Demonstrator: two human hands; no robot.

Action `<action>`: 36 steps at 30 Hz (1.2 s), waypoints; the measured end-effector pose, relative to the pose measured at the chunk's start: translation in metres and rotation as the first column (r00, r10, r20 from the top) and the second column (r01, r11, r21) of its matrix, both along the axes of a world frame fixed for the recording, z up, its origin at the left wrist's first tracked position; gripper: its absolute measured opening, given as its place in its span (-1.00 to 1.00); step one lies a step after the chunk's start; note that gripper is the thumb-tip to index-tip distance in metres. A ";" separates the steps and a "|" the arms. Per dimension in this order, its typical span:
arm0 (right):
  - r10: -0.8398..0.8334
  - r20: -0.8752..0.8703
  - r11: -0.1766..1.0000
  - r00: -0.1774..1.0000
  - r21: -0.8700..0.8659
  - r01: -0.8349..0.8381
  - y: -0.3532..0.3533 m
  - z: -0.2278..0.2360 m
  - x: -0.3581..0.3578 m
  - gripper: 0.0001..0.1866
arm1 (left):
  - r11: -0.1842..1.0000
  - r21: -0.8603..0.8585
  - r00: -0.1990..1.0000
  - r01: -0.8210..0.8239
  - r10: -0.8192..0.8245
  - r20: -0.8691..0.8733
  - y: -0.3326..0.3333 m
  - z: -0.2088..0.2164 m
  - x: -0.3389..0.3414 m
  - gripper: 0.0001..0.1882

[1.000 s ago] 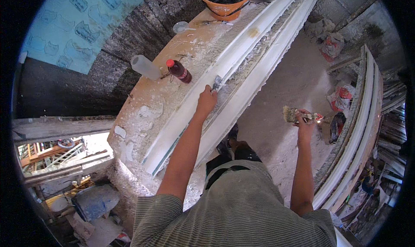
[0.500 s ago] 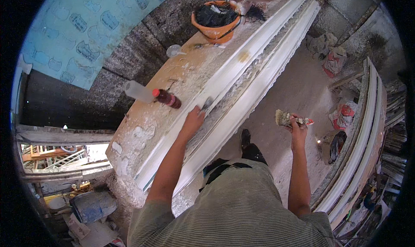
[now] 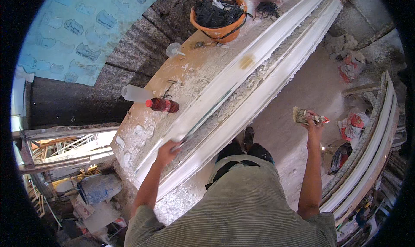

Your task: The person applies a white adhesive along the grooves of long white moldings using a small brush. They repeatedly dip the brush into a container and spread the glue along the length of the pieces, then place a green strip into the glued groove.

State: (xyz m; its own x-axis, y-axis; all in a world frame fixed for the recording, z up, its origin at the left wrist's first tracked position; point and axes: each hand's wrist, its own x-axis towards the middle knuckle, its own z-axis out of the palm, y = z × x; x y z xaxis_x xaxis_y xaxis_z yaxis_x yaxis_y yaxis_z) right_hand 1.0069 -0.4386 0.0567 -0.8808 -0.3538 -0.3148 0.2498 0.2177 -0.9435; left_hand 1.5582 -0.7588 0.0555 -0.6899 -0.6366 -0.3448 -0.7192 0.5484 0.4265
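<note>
Two long white plaster mouldings lie side by side along the bench, the nearer one (image 3: pixel 259 108) with ragged edges. On the left moulding (image 3: pixel 216 89) there is a brownish patch toward the far end. My left hand (image 3: pixel 166 152) is closed around a small scraper (image 3: pixel 177 147), blurred by motion, at the inner edge of the left moulding near its close end. Off the bench to the right, my right hand (image 3: pixel 312 122) grips a paintbrush (image 3: pixel 301 115) over the floor, its pale, crusted bristles pointing left and its handle end red.
A red-capped bottle (image 3: pixel 163 105) and a translucent container (image 3: pixel 136 94) lie on the plaster-strewn bench. Farther back are a funnel (image 3: pixel 174 50) and an orange bucket (image 3: pixel 219 31) with black material. More long mouldings (image 3: pixel 363 160) lean at right, near bags (image 3: pixel 353 125) on the floor.
My left hand has drawn the scraper back toward me along the left moulding's inner edge. My right hand keeps hold of the paintbrush. The whole view has shifted slightly.
</note>
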 end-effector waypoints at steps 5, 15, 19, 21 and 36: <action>-0.016 0.090 1.000 0.996 0.018 0.014 -0.017 -0.024 0.020 -0.65 | 0.974 0.131 0.980 -0.188 0.194 -0.036 0.032 0.030 0.068 -0.59; 0.225 0.035 0.974 0.974 0.030 -0.226 -0.118 0.006 0.067 -0.67 | 1.000 0.017 0.929 0.015 -0.008 -0.371 -0.035 -0.039 -0.281 -0.55; 0.351 -0.151 0.934 0.924 -0.007 -0.356 -0.175 0.031 0.094 -0.69 | 0.985 0.148 0.914 -0.088 0.139 -0.382 -0.006 -0.025 -0.260 -0.58; 0.534 -0.266 0.814 0.803 -0.095 -0.573 -0.209 0.035 0.111 -0.70 | 0.965 0.237 0.904 -0.116 0.202 -0.378 0.011 -0.022 -0.201 -0.54; 0.797 -0.475 -0.167 -0.373 0.421 -0.892 -0.302 0.007 0.496 -0.66 | 0.687 -0.002 0.674 -0.727 0.713 -0.190 0.128 0.064 0.237 -0.66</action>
State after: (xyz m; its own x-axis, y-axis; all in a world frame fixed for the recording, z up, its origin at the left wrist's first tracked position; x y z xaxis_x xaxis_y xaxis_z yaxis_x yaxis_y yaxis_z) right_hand 1.5029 -0.7410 0.0640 0.5633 -0.8258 0.0259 -0.5293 -0.3848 -0.7562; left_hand 1.7954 -0.6307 0.1193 -0.0471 -0.9773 -0.2066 -0.8286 -0.0773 0.5544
